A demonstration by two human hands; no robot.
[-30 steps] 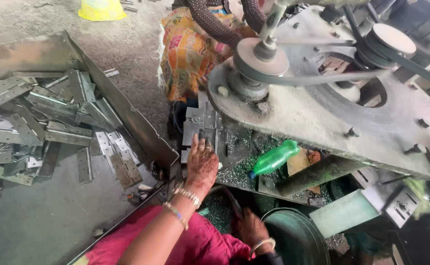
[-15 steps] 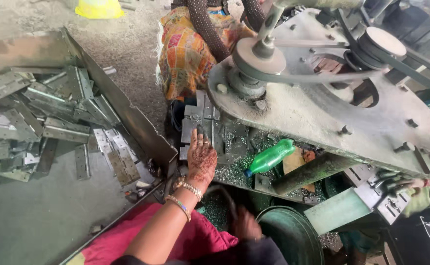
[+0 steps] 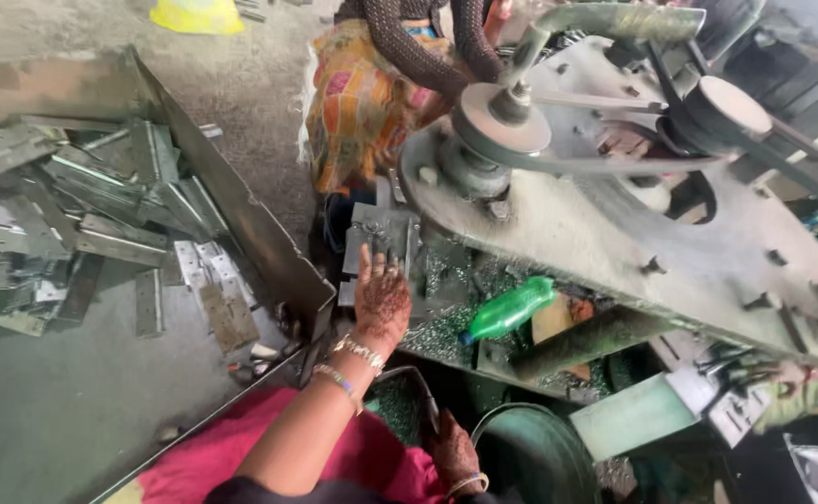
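The left hand (image 3: 383, 301) lies flat, fingers spread and gripping nothing, on a grey metal plate (image 3: 378, 239) resting on the press bed (image 3: 446, 317) beneath the belt-driven flywheel (image 3: 507, 119). The right hand (image 3: 454, 452) sits low near a dark curved lever (image 3: 409, 378); whether it is clenched or slack cannot be determined. The plate appears positioned at the machine, not yet removed. A large stock of similar plates (image 3: 63, 215) lies in the sheet-metal tray (image 3: 241, 224) to the left, suggesting much work remains. A green bottle (image 3: 510, 309) lies on the bed. Another person in patterned cloth (image 3: 362, 103) crouches behind.
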